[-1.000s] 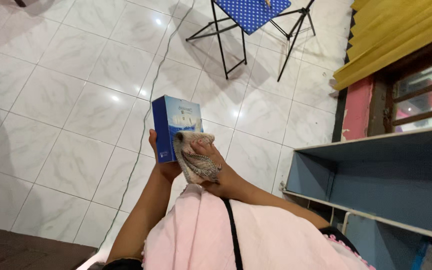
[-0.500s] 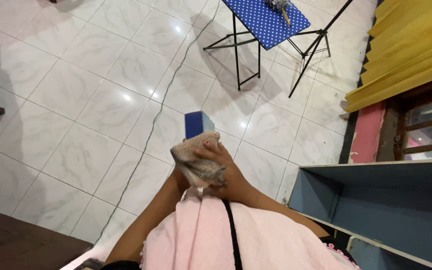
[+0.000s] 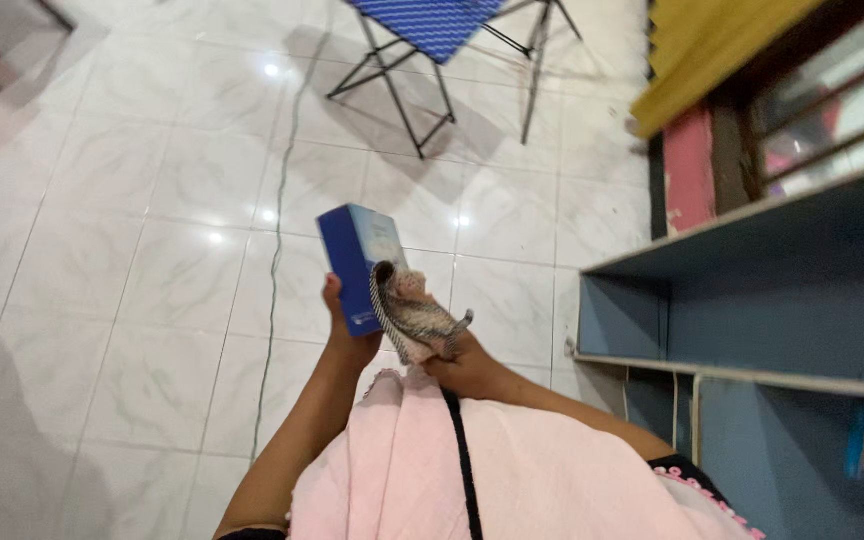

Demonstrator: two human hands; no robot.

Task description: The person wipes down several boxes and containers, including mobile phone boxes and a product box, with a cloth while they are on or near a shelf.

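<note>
Mid-wipe at frame centre: left hand (image 3: 350,335) gripping upright blue rectangular cardboard box (image 3: 360,265), right hand (image 3: 467,365) closed on crumpled grey patterned cloth (image 3: 414,312) against its side; wiped extent unclear.

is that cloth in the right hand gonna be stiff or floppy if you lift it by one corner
Probably floppy: the patterned cloth folds and drapes over the right hand, with a loose corner sticking out. It looks thin, so likely light. Pressed against the blue box held by the left hand, it seems to bend to the surface.
</note>
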